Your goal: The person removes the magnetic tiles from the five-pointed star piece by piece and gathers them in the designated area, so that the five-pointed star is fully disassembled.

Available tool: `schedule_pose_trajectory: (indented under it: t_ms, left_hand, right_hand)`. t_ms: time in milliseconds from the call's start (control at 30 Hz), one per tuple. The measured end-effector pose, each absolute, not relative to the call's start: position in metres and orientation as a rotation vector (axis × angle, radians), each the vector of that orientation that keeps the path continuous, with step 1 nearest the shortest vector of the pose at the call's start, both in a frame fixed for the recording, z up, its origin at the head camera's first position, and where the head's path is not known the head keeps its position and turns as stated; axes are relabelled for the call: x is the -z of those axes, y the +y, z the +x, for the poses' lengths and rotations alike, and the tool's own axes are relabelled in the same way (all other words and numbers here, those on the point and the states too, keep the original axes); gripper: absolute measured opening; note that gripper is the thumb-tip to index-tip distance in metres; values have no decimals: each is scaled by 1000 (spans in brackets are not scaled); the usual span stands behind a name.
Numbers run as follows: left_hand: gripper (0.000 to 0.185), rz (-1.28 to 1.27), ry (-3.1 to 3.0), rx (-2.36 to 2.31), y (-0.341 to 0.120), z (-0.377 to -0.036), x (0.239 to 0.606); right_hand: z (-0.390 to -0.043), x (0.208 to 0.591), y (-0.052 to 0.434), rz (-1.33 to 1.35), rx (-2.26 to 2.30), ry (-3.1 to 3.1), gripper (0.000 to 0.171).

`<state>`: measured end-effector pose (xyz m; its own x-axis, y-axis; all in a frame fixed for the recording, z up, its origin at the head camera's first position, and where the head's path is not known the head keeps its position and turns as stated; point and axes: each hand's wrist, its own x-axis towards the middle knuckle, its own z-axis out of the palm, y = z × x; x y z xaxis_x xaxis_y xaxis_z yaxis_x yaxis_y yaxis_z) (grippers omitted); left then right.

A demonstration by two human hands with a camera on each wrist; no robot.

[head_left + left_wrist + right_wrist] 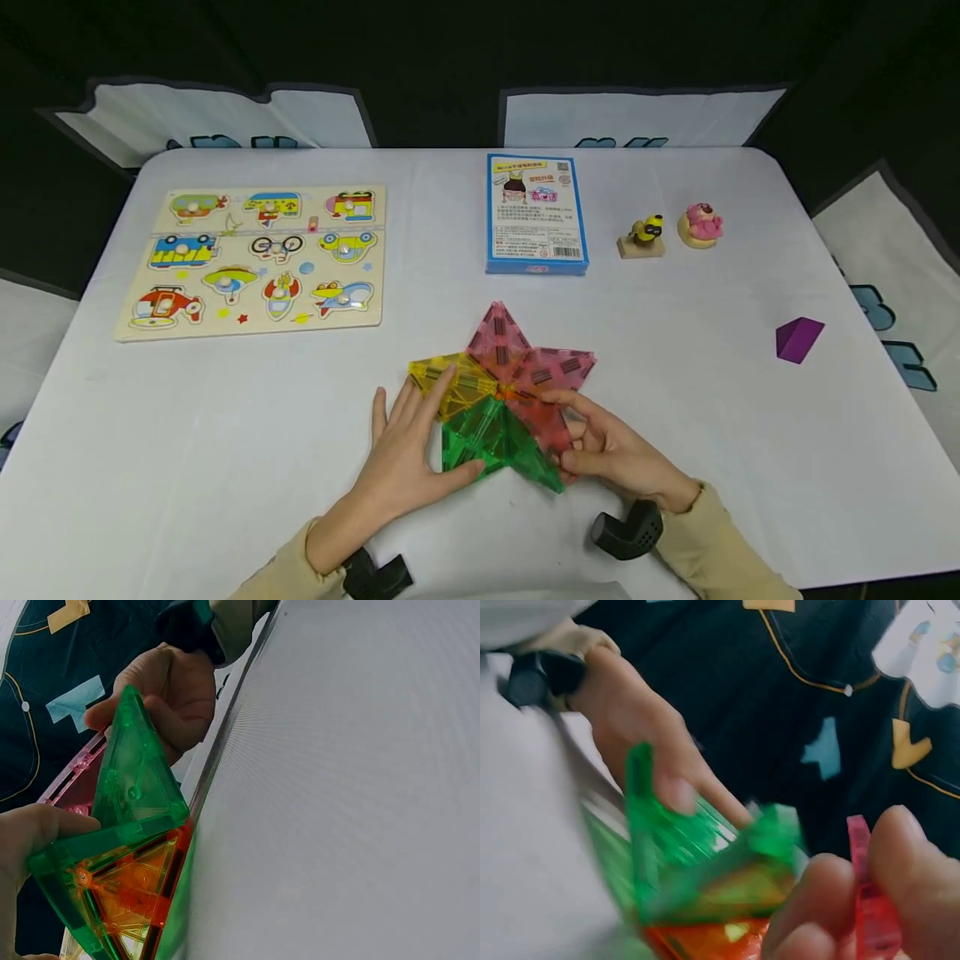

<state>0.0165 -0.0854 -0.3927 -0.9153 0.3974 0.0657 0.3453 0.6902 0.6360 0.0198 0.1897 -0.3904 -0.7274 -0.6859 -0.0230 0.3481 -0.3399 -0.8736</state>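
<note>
Translucent magnetic tiles form a star-like structure at the middle of the table in the head view. It has pink tiles, yellow tiles and green tiles, with orange showing in the left wrist view. My left hand spreads across the left side, straight fingers touching the yellow part and thumb at the green. From the lower right, my right hand pinches a reddish-pink magnetic tile between thumb and fingers. A pointed green tile rises next to it in the left wrist view.
A wooden peg puzzle board lies at the back left. Behind the tiles is a blue-edged box. To its right stand a yellow-and-black figurine and a pink figurine. A purple block lies far right.
</note>
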Motion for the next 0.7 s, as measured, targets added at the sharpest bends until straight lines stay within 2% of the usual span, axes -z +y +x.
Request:
schedule_pose_trajectory:
  t_ms: [200, 433, 533, 700]
  left_hand:
    - [101, 617, 2807, -1041, -83, 16, 393]
    - [102, 609, 2811, -1043, -86, 16, 393]
    - [103, 602, 2798, -1054, -85, 16, 393]
    - [103, 607, 2784, -1062, -84, 15, 393]
  right_hand:
    - [9, 371, 229, -297, 2206, 1655, 51]
    - [-18, 364, 294, 145, 2285, 2127, 52]
    - [-29, 366, 316, 289, 2126, 2267, 58]
    - [-36, 368, 333, 423, 1567, 2594, 68]
